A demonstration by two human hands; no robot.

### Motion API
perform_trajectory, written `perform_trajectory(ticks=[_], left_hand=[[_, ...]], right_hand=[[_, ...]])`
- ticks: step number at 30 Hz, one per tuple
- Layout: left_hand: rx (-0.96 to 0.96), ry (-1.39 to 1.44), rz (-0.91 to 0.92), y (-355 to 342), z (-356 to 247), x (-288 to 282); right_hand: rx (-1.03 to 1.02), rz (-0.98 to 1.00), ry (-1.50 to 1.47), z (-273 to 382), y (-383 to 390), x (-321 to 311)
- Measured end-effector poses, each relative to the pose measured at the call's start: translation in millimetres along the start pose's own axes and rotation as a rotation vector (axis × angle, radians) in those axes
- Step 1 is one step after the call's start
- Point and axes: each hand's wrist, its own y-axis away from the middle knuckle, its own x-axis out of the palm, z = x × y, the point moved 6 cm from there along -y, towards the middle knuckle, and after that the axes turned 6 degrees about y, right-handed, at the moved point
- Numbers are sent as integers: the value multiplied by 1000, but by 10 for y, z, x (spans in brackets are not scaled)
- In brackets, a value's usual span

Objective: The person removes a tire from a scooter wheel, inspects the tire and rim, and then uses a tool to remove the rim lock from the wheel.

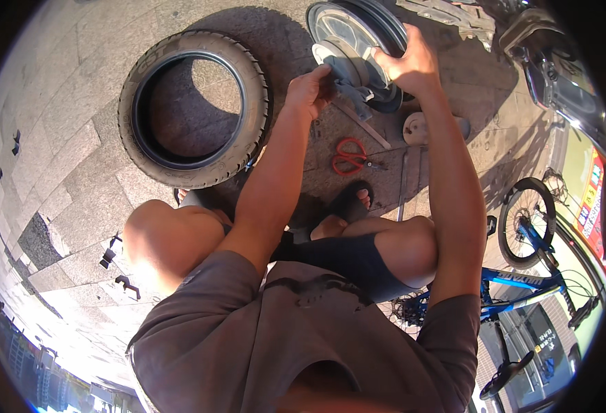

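A metal wheel rim (330, 26) with a pale, dusty hub stands tilted on the paving in front of me. My right hand (413, 65) grips its right edge, thumb toward the hub and fingers over the outer lip. My left hand (308, 91) is closed beside the hub's lower left; what its fingers hold is shadowed. A grey, crumpled piece like cloth (355, 100) hangs below the hub, close to the left fingertips. Left of my left forearm, a treaded black tyre (129, 118) lies flat, with no rim in it.
Red-handled scissors (348, 157) and flat metal bars (362, 125) lie between my forearms. A round, worn can-like object (416, 129) is beside my right forearm. A blue bicycle (523, 279) is at the right, and a dark vehicle part (558, 76) at the upper right.
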Motion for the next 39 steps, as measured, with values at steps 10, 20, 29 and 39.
perform_trajectory(ticks=[10, 20, 29, 39], left_hand=[[150, -150, 21, 6, -10, 4], [287, -311, 12, 79, -74, 48], [247, -255, 28, 69, -76, 34], [179, -95, 17, 36, -23, 16]], right_hand=[[58, 19, 27, 5, -10, 5], [74, 41, 31, 29, -6, -10], [51, -3, 44, 20, 24, -20], [15, 28, -9, 25, -4, -16]])
